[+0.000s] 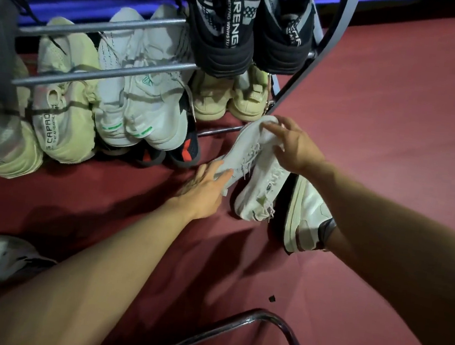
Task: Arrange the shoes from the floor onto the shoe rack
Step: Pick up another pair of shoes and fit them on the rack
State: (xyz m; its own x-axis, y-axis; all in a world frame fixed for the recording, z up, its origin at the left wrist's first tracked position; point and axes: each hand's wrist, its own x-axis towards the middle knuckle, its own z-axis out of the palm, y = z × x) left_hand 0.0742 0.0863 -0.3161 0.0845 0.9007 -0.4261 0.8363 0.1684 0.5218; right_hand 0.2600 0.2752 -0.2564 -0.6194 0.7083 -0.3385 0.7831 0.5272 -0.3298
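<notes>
Item: white knit sneaker point(244, 151), lying on the floor point(383, 134) at the right foot of the shoe rack point(101, 69), toe pointing toward the lowest rail. A second white sneaker point(261, 193) lies touching it on the right; a third white shoe point(305, 213) lies on its side just beyond.

Handling: judged light, soft in the upper and likely to fold if taken by the toe; loose laces may snag a rail. Best hold is probably the firmer heel collar or the sole edge.

Grip: left hand point(204, 189) rests with near-straight, spread fingers on the sneaker's heel end, not clearly closed round it. Right hand point(292, 146) curls over the toe end, fingers pinching the fabric.

Rack: grey metal rails, already carrying pale green, white and black pairs; free space looks to be at the low right.

Surroundings: dark red floor, blue wall behind, a bent metal tube point(229, 333) nearby, one more white shoe point(1, 257) at lower left.
</notes>
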